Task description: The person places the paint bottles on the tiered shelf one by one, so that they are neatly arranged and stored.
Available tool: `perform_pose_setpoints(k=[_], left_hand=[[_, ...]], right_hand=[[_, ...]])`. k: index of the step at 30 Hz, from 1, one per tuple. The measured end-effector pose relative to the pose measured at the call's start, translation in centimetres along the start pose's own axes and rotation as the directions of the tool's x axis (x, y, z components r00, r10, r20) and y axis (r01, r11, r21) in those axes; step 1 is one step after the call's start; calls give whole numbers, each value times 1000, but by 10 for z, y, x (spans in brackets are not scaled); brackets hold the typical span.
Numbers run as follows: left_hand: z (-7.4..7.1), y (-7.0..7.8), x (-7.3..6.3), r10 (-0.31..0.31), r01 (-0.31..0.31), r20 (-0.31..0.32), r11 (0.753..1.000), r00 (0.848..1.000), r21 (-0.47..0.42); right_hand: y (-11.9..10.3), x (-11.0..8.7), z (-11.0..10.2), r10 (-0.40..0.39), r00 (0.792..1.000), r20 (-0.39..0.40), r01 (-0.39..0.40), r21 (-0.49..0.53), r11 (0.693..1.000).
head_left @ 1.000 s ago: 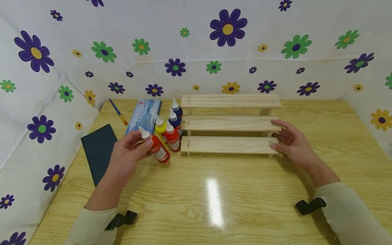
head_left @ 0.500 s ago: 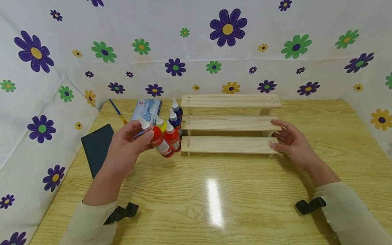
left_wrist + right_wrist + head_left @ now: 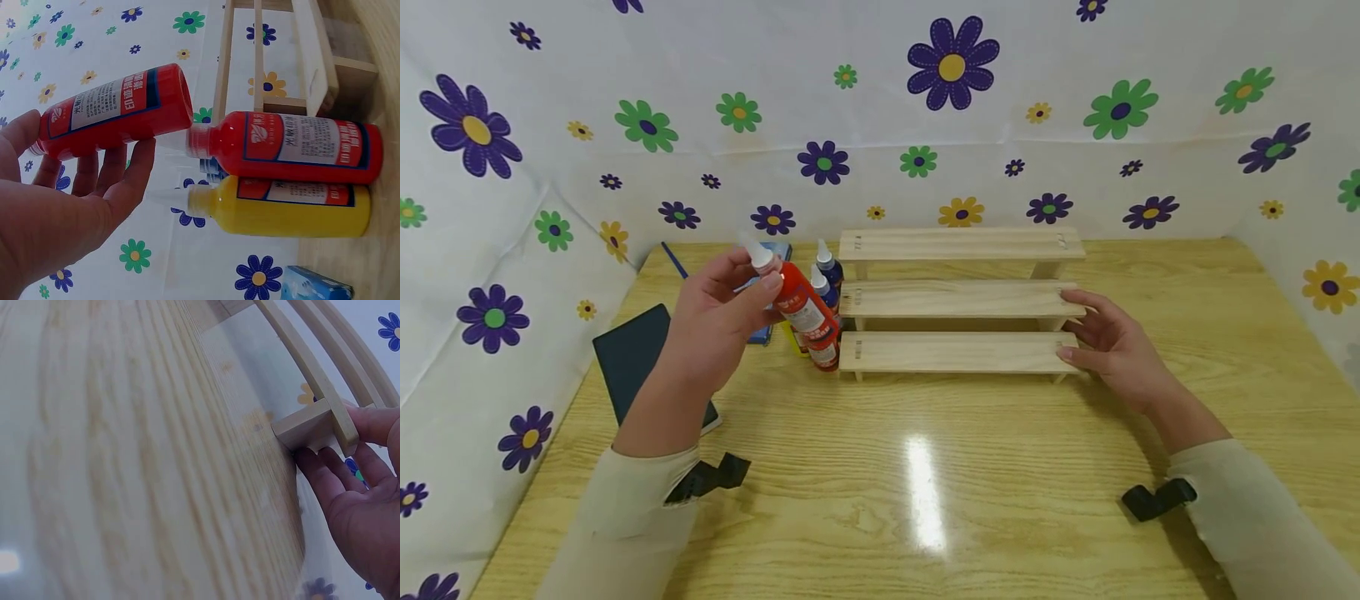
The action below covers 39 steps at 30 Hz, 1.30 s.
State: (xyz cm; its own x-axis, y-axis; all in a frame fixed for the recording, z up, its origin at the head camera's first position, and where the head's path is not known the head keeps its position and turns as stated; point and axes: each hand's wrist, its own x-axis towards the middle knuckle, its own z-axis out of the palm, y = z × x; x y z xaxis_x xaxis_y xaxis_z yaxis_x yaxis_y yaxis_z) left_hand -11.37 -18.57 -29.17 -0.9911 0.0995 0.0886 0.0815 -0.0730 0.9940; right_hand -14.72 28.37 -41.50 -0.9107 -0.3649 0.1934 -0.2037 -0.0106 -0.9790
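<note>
My left hand (image 3: 711,329) grips a red paint bottle (image 3: 805,304) near its white nozzle, with thumb and fingers round it. The bottle is tilted and raised off the table. In the left wrist view its base is close to the cap of a standing red paint bottle (image 3: 300,147); a yellow paint bottle (image 3: 287,209) stands beside that one. Two blue paint bottles (image 3: 829,267) are behind, partly hidden. Right of them stands a three-tier wooden display rack (image 3: 958,354). My right hand (image 3: 1116,358) holds the rack's right end, thumb on the lowest tier.
A blue box (image 3: 762,335) lies behind my left hand, mostly covered by it. Farther left are a paintbrush (image 3: 674,260) and a dark notebook (image 3: 632,354). The flower-patterned cloth (image 3: 737,50) hangs behind and left of the wooden table (image 3: 820,500).
My left hand has lifted the red bottle up and slightly right, so it now overlaps the standing red and yellow bottles in the head view. My right hand stays on the rack.
</note>
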Motion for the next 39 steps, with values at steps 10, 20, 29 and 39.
perform_pose_setpoints(k=[10, 20, 29, 39], left_hand=[[11, 17, 17, 62, -61, 33, 998, 998, -17], [23, 36, 46, 83, -83, 10, 996, 997, -34], [33, 35, 81, 83, -84, 94, 997, 992, 0], [43, 32, 114, 31, -64, 185, 982, 982, 177]], right_hand=[[-1, 0, 0, 8, 1000, -5, -8, -4, 1000], [0, 1, 0, -4, 1000, 12, 4, 13, 1000], [-1, -1, 0, 8, 1000, -5, -8, -38, 999], [-2, 1, -1, 14, 1000, 19, -14, -33, 999]])
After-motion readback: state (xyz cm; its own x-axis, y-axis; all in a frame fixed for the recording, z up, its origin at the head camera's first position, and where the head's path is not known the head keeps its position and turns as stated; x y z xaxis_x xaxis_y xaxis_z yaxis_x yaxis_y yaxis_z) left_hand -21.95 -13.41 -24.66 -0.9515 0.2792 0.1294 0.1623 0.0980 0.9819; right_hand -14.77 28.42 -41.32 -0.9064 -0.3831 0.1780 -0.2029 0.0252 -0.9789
